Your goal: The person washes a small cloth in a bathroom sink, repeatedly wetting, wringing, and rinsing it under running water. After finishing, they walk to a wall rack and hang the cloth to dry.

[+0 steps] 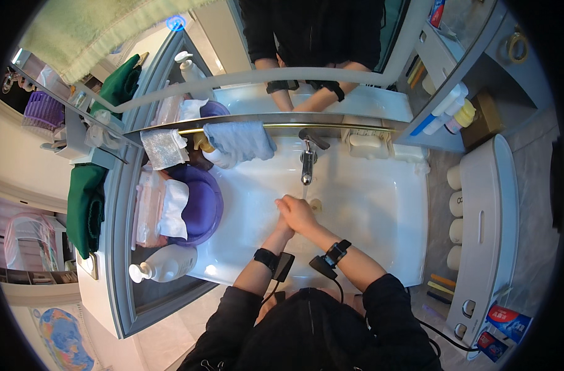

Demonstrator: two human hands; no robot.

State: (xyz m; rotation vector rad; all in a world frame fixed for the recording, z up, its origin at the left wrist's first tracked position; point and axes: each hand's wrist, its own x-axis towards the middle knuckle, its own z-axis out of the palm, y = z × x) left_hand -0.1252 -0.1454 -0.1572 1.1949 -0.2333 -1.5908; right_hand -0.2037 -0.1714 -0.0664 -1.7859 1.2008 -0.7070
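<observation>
My right hand point(299, 213) lies over my left hand point(285, 226), with its fingers wrapped around it above the white basin point(370, 241) of a washbasin. Most of the left hand's fingers are hidden beneath the right. A thin stream of water point(304, 191) falls from the chrome faucet point(307, 162) close by the right hand's knuckles. Just right of the hands shows the drain point(315, 205). Both wrists carry black straps with small boxes and cables.
Left of the basin are a purple plastic bowl point(203, 204), a tissue pack point(148, 208) and a white pump bottle point(168, 264). A blue cloth point(240, 139) hangs over the brass rail point(328, 125). Soap point(368, 141) sits behind the basin. A grey wall rack point(483, 241) holds toothpaste point(509, 320).
</observation>
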